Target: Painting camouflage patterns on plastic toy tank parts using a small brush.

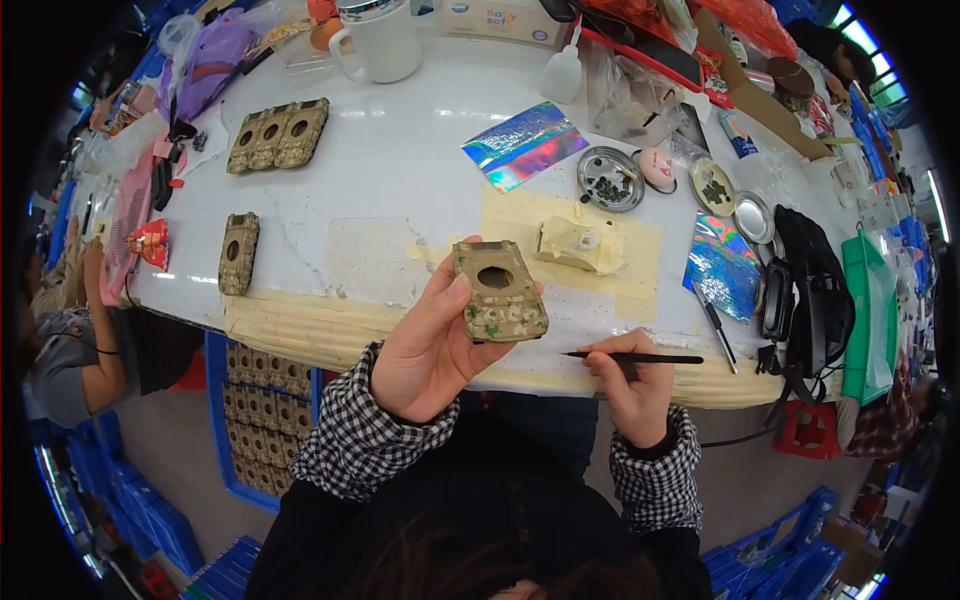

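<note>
My left hand (425,345) holds up a small camouflage-painted tank hull (498,291) with a round hole in its top, above the table's near edge. My right hand (630,385) grips a thin black paintbrush (640,357) that lies level, its tip pointing left toward the hull's lower right corner. Both forearms wear black-and-white checked sleeves. A pale unpainted turret piece (580,243) sits on a yellowish taped patch just beyond the hull.
On the white table (400,190) lie three painted hulls side by side (277,133), one single hull (238,252), holographic sheets (524,145), small metal dishes (610,179), a white mug (380,40) and a black bag (810,290). A blue crate of hulls (255,420) stands below. Another person (70,340) sits left.
</note>
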Available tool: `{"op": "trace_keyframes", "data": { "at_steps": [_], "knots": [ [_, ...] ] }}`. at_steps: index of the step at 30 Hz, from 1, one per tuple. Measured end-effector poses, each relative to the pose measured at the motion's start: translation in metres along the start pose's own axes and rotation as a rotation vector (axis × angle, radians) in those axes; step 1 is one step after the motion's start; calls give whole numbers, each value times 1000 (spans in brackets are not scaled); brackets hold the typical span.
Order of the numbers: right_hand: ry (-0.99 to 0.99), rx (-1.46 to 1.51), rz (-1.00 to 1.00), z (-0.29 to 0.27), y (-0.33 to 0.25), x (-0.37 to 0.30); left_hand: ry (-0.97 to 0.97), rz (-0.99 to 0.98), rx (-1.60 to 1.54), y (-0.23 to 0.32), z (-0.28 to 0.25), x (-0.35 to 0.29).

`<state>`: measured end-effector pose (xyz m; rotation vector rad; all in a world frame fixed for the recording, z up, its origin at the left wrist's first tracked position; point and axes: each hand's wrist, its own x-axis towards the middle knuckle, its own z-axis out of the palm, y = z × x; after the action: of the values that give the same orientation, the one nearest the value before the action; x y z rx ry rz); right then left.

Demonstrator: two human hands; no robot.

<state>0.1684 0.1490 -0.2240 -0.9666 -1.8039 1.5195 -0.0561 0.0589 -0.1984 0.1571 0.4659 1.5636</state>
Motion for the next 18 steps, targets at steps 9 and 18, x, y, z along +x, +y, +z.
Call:
{"op": "trace_keyframes", "data": {
  "at_steps": [9, 18],
  "knots": [
    [43, 205, -84, -7, -35, 14, 36, -28, 133, -2, 5, 0],
    [-177, 156, -299, 15, -86, 43, 7, -116, 126, -3, 17, -2]
  ]
}}
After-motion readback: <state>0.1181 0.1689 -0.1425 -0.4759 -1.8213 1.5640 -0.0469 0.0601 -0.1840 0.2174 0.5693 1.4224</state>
